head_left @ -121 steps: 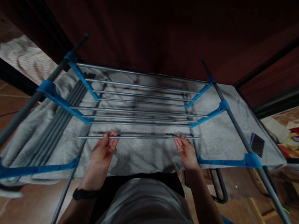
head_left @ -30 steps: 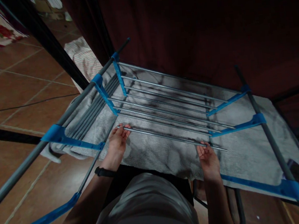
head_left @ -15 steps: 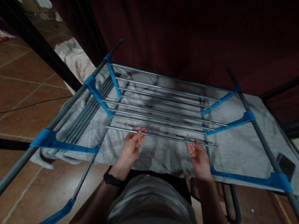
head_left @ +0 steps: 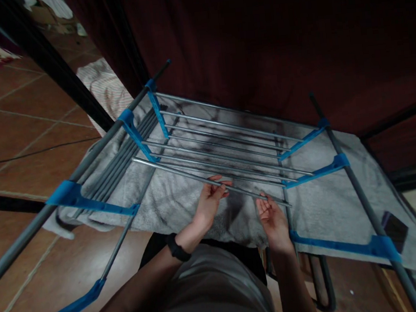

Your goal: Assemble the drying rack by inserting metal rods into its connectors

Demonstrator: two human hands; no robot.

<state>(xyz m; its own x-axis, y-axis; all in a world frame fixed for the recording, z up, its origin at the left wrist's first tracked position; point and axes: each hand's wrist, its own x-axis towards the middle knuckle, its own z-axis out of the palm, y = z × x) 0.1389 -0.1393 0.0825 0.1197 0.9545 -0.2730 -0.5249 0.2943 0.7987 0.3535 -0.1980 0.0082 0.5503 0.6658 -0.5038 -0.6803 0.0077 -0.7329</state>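
A thin loose metal rod [head_left: 172,170] slants across in front of me, its left end higher than its right. My left hand [head_left: 210,200] pinches it near the middle. Close to its right end, my right hand [head_left: 270,213] has its fingers closed round it. Just beyond lies a partly assembled drying rack, with several parallel rods [head_left: 221,140] running between blue plastic brackets. One bracket [head_left: 138,138] sits on the grey left pole [head_left: 97,152]; another bracket [head_left: 315,169] sits on the right pole [head_left: 362,195]. Both ends of the held rod are apart from the brackets.
A grey blanket [head_left: 331,213] covers the surface under the rack. More grey tubes [head_left: 120,159] lie on it at the left. A dark phone-like object [head_left: 395,228] rests at the right. A dark red curtain [head_left: 255,38] hangs behind, and tiled floor [head_left: 7,131] shows at left.
My left hand has slid right along the rod, nearer my right hand. The rod's left end has moved left and up, so the rod slants more. My right hand has shifted slightly left.
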